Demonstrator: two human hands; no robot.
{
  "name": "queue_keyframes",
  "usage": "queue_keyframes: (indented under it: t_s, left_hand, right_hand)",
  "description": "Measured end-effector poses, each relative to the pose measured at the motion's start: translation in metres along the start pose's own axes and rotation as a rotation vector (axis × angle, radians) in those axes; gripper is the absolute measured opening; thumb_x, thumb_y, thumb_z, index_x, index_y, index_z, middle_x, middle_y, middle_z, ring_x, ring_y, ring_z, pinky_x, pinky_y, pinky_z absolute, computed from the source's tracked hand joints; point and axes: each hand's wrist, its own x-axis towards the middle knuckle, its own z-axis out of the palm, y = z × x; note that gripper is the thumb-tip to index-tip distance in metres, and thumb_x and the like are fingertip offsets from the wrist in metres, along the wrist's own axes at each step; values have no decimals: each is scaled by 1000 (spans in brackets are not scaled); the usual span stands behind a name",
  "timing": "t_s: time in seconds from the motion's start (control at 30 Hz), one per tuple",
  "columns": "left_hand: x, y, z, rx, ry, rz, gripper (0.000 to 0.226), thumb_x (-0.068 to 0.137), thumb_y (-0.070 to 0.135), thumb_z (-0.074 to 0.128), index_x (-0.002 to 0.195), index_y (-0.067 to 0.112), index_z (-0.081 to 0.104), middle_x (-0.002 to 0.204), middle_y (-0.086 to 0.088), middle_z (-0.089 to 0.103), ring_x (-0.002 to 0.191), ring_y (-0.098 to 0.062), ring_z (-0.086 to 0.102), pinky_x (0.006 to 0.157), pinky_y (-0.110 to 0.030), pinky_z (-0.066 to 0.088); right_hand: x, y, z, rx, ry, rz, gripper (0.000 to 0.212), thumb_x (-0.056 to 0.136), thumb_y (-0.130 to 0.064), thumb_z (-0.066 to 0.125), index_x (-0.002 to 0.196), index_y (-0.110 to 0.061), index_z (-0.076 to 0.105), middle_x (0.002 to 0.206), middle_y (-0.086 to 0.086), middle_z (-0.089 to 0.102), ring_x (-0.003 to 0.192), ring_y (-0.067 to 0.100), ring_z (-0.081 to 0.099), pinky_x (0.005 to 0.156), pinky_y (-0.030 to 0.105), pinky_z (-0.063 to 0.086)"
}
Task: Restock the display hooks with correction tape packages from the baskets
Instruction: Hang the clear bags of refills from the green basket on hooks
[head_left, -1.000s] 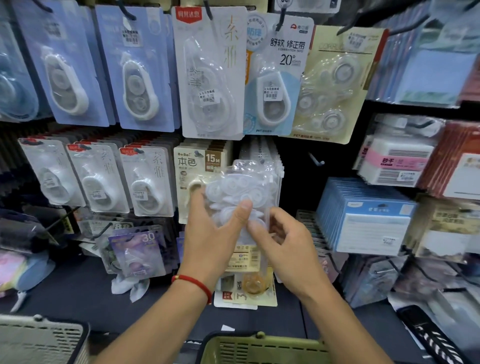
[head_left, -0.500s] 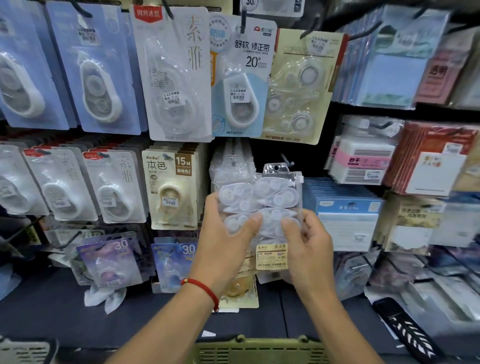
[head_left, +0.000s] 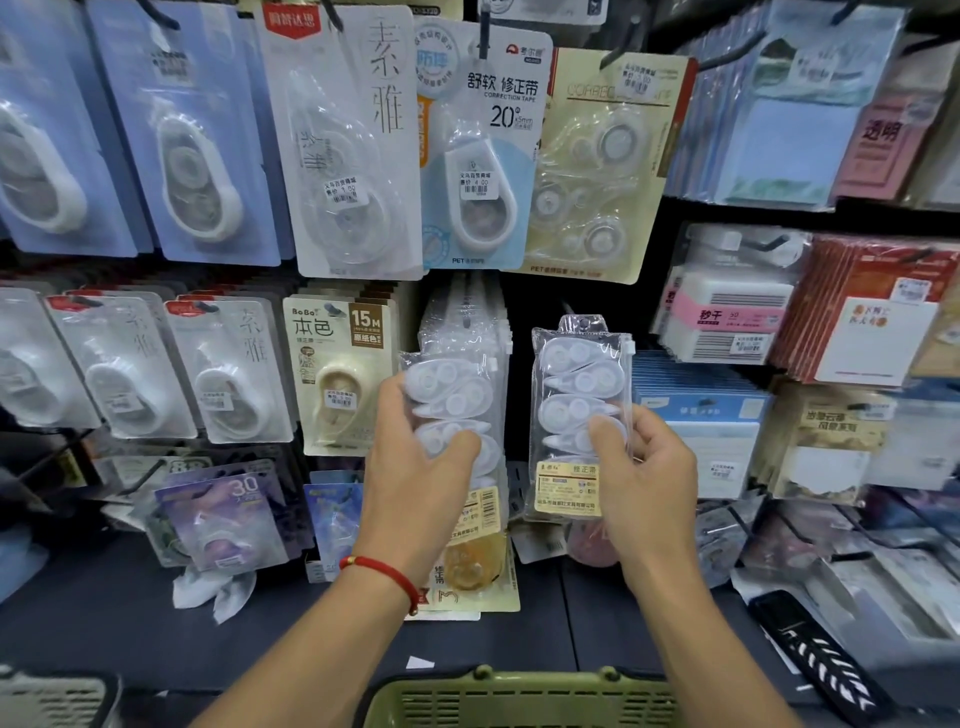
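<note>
A: Grips first. Left hand (head_left: 421, 467)?

B: Clenched on a clear multi-pack (head_left: 457, 410), thumb across the front, fingers behind. Pack sits against the hanging row of same packs (head_left: 467, 322), left of centre. Can't tell if its hole is on the hook yet.

A: Right hand (head_left: 644, 478)?

B: Grasping a second clear pack (head_left: 579, 395), thumb on the lower front, fingers wrapped behind the right edge. Held upright, free in the air just right of the row, hang hole (head_left: 585, 325) at top, yellow label at bottom.

A: Handling?

B: My read: light, soft clear pouch with hard little tape bodies inside. Film looks glossy, so likely slippery and floppy at the top. Best hold low or mid, on the hard bodies, keeping the hole tab clear for the hook.

A: Risk?

B: Tab folding instead of threading, or the film sliding in the pinch. Hook for the right pack isn't clearly visible, dark gap behind it.

A: Surroundings?

B: Carded correction tapes above and left, beige 15M card (head_left: 340, 374) just left of the left hand. Green basket (head_left: 519, 696) near, bottom centre; grey basket (head_left: 52, 696) bottom left. Dark shelf (head_left: 104, 623) below.
</note>
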Motion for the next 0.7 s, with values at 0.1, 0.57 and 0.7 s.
queue_keyframes:
  t_s: [0.1, 0.57, 0.7]
  left_hand:
    - [-1, 2, 0, -14, 0, 14, 50, 90, -2, 65, 119, 37, 53, 119, 8, 70, 109, -8, 69, 100, -42, 57]
    - [-4, 1, 14, -156, -161, 34, 46, 99, -1, 65, 117, 41, 59, 106, 28, 75, 100, 4, 71, 89, -19, 58]
    - [-5, -5, 19, -67, -226, -31, 59, 98, 7, 70, 148, 31, 51, 109, 4, 68, 94, -8, 69, 91, -34, 62]
  right_hand:
    - [0, 2, 0, -37, 12, 2, 14, 99, -23, 63, 87, -21, 70, 64, -3, 57, 57, 10, 44, 53, 23, 39]
    - [-21, 8, 15, -70, -306, -60, 27, 94, -54, 59, 91, -29, 69, 79, -5, 69, 71, 7, 61, 66, 36, 53]
    - [-24, 7, 13, 101, -126, 7, 33, 95, -60, 54, 90, -28, 60, 82, 15, 64, 73, 22, 57, 69, 53, 52]
